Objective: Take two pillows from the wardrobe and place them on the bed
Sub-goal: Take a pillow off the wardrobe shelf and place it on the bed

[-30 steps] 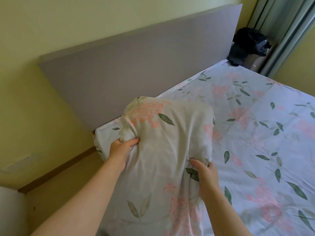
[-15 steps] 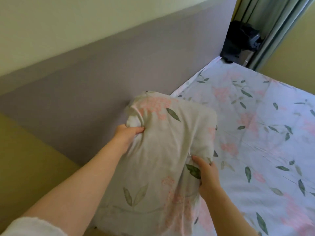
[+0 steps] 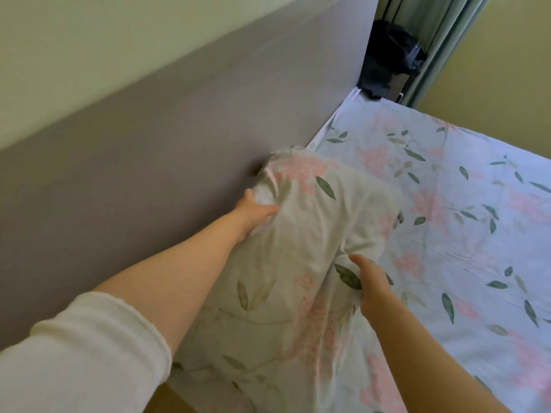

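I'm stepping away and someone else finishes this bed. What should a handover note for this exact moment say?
Left hand grips the pillow by its left edge, close to the headboard.
Right hand grips its right edge.
The pillow is at the head end of the bed, not released; whether it rests on the bed cannot be told.
Done: one pillow brought to the bed.
Left: set it down and let go. No second pillow is in view, so it probably needs fetching.

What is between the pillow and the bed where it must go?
Nothing visible. The left hand and right hand grip the pillow beside the headboard, and the bed next to it lies bare.
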A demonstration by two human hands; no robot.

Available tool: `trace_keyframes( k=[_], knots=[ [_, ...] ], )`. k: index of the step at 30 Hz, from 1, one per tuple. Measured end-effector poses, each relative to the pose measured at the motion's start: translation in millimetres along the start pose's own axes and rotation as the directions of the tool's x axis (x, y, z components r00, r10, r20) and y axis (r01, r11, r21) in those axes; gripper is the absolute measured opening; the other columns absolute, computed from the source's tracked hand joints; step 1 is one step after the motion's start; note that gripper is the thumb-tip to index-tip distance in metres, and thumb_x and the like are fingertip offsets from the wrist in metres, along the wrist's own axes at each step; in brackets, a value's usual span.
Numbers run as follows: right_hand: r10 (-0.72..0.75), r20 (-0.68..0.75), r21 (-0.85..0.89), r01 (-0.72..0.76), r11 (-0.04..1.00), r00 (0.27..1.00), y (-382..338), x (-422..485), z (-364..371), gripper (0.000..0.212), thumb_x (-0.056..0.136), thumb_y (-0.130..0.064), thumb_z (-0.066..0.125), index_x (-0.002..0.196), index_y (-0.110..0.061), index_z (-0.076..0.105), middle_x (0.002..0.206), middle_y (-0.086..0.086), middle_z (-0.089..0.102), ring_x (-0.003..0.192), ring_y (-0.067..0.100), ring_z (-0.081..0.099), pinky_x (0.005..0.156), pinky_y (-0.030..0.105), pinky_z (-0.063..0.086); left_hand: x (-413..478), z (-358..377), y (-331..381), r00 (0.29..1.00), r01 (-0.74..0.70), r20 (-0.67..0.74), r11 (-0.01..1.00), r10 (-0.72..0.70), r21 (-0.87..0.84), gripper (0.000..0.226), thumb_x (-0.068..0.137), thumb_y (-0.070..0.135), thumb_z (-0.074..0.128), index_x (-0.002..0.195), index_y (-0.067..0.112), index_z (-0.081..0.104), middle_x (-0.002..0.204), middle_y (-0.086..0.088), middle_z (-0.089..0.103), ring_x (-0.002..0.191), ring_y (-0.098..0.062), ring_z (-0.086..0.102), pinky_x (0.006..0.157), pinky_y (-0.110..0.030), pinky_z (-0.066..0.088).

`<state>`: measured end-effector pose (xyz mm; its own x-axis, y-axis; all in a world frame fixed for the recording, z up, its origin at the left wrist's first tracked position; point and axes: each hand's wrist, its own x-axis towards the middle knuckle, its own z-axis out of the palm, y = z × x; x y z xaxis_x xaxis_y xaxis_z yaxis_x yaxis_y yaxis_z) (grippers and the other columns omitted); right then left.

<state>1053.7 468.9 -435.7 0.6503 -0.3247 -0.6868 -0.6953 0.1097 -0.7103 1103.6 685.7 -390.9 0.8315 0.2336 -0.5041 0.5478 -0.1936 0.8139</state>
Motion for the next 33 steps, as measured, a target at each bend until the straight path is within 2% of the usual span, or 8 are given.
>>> trace_keyframes(
  k=[3, 5, 16, 23, 27, 29, 31, 33],
  knots=[
    [-0.019, 0.039, -0.033, 0.021, 0.999, 0.999, 1.4, 9.8, 6.5, 0.070, 0.090, -0.024, 0.057, 0.148, -0.012, 0.020, 0.151, 0.012, 0.031, 0.134, 0.035, 0.036, 0.105, 0.047, 0.034, 0.9, 6.0, -21.5, 0.988, 0.059, 0.133, 0.993, -0.072, 0.099, 0.095, 0.072, 0.043, 0.069, 0.145, 0.014, 0.016, 0.149, -0.010, 0.032, 0.133, -0.029, 0.038, 0.109, -0.037, 0.035],
    [-0.025, 0.068, -0.080, 0.031, 0.996, 0.997, 10.6, 9.1, 11.4, 0.068, 0.092, -0.018, 0.055, 0.149, -0.013, 0.017, 0.154, 0.013, 0.026, 0.138, 0.034, 0.032, 0.109, 0.047, 0.028, -2.3, 9.4, -42.5, 0.980, 0.086, 0.166, 0.984, -0.113, 0.159, 0.078, 0.083, 0.032, 0.062, 0.145, 0.013, 0.017, 0.150, -0.010, 0.031, 0.134, -0.026, 0.037, 0.109, -0.033, 0.032],
    [0.143, 0.080, -0.207, -0.124, 0.971, 0.986, 109.5, 33.9, 14.3, 0.073, 0.091, -0.015, 0.056, 0.149, -0.010, 0.013, 0.157, 0.014, 0.017, 0.142, 0.036, 0.023, 0.114, 0.050, 0.023, 16.0, 9.5, -169.6, 0.973, 0.202, -0.031, 0.786, -0.228, 0.584, 0.084, 0.077, 0.045, 0.062, 0.144, 0.029, 0.014, 0.156, -0.006, 0.010, 0.142, -0.030, 0.017, 0.113, -0.046, 0.028],
    [0.253, 0.009, -0.138, -0.249, 0.959, 0.968, 153.4, 44.2, 12.4, 0.091, 0.081, -0.020, 0.070, 0.149, -0.007, 0.011, 0.155, 0.016, 0.022, 0.139, 0.037, 0.028, 0.112, 0.049, 0.027, 18.9, 1.0, -228.1, 0.907, 0.407, -0.106, 0.787, -0.407, 0.463, 0.107, 0.069, 0.051, 0.071, 0.146, 0.023, 0.002, 0.156, -0.009, 0.017, 0.140, -0.032, 0.024, 0.113, -0.047, 0.028],
    [0.326, 0.033, -0.109, -0.320, 0.941, 0.945, 172.1, 42.6, 11.8, 0.080, 0.081, -0.023, 0.070, 0.143, -0.002, 0.024, 0.145, 0.015, 0.037, 0.129, 0.035, 0.040, 0.104, 0.044, 0.035, 12.4, -2.6, -245.2, 0.923, 0.384, -0.113, 0.856, -0.368, 0.348, 0.095, 0.072, 0.040, 0.074, 0.145, 0.015, 0.018, 0.149, -0.009, 0.035, 0.133, -0.030, 0.039, 0.108, -0.039, 0.036],
    [0.339, 0.036, -0.139, -0.332, 0.933, 0.940, 175.4, 41.4, 13.3, 0.061, 0.083, -0.021, 0.069, 0.132, 0.002, 0.040, 0.122, 0.011, 0.052, 0.109, 0.030, 0.050, 0.090, 0.039, 0.039, 12.1, -8.0, -248.7, 0.921, 0.389, -0.160, 0.830, -0.354, 0.400, 0.070, 0.075, 0.036, 0.071, 0.134, 0.012, 0.040, 0.135, -0.011, 0.052, 0.121, -0.030, 0.051, 0.098, -0.036, 0.043],
    [0.318, 0.029, -0.173, -0.309, 0.935, 0.948, 174.8, 40.8, 15.7, 0.038, 0.084, -0.015, 0.067, 0.116, 0.001, 0.054, 0.103, 0.011, 0.057, 0.094, 0.027, 0.052, 0.087, 0.038, 0.042, 10.3, -17.8, -246.0, 0.924, 0.381, -0.224, 0.793, -0.309, 0.476, 0.022, 0.082, 0.027, 0.065, 0.094, 0.011, 0.059, 0.098, -0.013, 0.064, 0.093, -0.031, 0.059, 0.073, -0.032, 0.045],
    [0.268, 0.018, -0.213, -0.259, 0.942, 0.963, 171.2, 37.6, 18.8, 0.023, 0.085, -0.011, 0.066, 0.105, -0.002, 0.059, 0.102, 0.015, 0.061, 0.092, 0.027, 0.054, 0.091, 0.040, 0.044, 7.0, -26.2, -244.0, 0.932, 0.352, -0.264, 0.794, -0.248, 0.495, 0.030, 0.086, 0.020, 0.060, 0.062, 0.014, 0.043, 0.065, -0.006, 0.050, 0.069, -0.027, 0.048, 0.057, -0.030, 0.033]
  ],
)
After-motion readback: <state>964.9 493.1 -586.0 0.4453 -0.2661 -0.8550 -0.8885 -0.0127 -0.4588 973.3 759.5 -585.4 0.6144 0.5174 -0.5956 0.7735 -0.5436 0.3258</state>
